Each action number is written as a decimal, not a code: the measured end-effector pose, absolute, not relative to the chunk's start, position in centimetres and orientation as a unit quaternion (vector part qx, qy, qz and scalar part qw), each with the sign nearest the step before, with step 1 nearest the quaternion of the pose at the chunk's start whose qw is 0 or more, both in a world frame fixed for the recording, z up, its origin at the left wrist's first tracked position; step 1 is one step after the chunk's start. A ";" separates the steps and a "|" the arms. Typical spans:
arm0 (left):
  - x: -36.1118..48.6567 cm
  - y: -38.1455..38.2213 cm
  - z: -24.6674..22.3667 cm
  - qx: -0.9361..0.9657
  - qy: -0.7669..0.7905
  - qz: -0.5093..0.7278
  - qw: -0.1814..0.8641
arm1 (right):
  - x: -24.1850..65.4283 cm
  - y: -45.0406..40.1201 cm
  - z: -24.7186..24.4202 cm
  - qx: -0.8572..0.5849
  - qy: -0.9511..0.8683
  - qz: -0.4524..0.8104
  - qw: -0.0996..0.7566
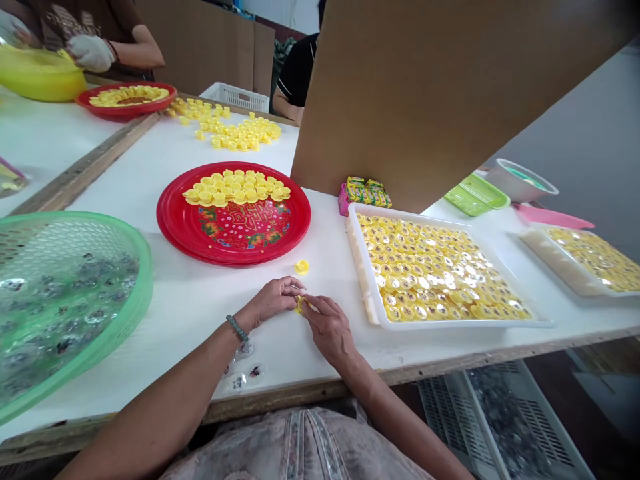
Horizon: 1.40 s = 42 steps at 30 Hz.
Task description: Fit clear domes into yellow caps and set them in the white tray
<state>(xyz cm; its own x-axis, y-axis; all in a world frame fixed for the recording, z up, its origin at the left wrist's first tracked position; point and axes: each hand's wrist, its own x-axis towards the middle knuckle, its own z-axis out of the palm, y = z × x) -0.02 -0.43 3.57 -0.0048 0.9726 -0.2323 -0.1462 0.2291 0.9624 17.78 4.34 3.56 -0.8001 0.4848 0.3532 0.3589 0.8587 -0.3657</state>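
My left hand, with a bead bracelet on its wrist, and my right hand meet over the white table. Between their fingertips they pinch one small yellow plastic piece, partly hidden by the fingers. Just beyond lies a single loose yellow cup-shaped piece. A red tray past my hands carries rows of similar yellow pieces. Several clear round discs with small printed pictures lie below my left wrist. To the right, a white tray is filled with yellow pieces bearing printed faces.
A green mesh basket of clear discs stands at left. Upright cardboard rises behind a pink box of small packets. Another filled tray sits far right. Across the table, a gloved person works by a yellow bowl.
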 end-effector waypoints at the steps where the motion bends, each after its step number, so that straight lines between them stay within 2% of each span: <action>1: 0.2 -0.5 3.6 0.377 0.523 0.485 0.591 | 17.7 4.4 3.4 -0.231 -0.929 0.156 0.243; 5: 0.9 -0.6 4.0 0.338 0.531 0.504 0.591 | 17.7 4.5 2.8 -0.250 -0.898 0.196 0.304; 8: 1.2 -0.5 4.5 0.308 0.537 0.507 0.600 | 17.7 4.7 2.9 -0.258 -0.893 0.192 0.316; 20: 2.1 0.2 3.9 0.216 0.592 0.515 0.580 | 17.9 4.2 3.5 -0.239 -0.933 0.136 0.233; 31: 2.7 0.0 4.4 0.208 0.621 0.527 0.541 | 18.1 5.2 2.9 -0.264 -0.895 0.192 0.303; 42: 2.5 0.4 3.9 0.240 0.641 0.484 0.546 | 18.0 4.7 4.1 -0.259 -0.924 0.169 0.227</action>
<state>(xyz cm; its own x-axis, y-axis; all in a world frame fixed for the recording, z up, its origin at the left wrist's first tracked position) 2.46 0.39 3.87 -0.2890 0.8359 -0.4667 -0.2201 0.4165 0.8821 18.04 4.66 4.06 -0.7634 0.5542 0.3317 0.4012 0.8094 -0.4289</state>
